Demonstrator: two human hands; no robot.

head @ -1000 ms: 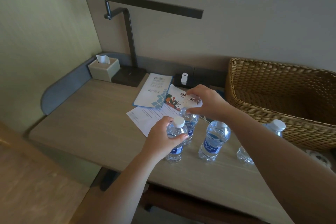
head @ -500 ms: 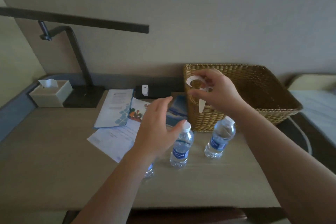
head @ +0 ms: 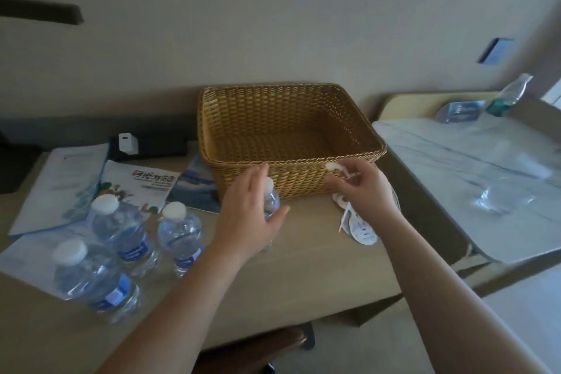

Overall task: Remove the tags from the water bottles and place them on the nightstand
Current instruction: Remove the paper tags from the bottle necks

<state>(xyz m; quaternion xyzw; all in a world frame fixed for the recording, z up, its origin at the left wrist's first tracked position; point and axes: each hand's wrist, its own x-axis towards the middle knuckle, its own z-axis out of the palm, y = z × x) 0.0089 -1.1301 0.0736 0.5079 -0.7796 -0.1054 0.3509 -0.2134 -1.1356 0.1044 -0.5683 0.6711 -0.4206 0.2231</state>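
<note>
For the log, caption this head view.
Right hand lays a tag by the wicker basket; left hand reaches a bottle.

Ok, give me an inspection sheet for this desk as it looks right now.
Surface: wooden desk, crowded on its left part.
Job's things: three capped water bottles at left, a fourth behind the left hand; removed tags piled beside the wicker basket.
Clutter: brochures, white charger.
Grippers: left hand open at the fourth bottle; right hand pinching a tag.
Cables: nothing seen.
Surroundings: bed at right.
</note>
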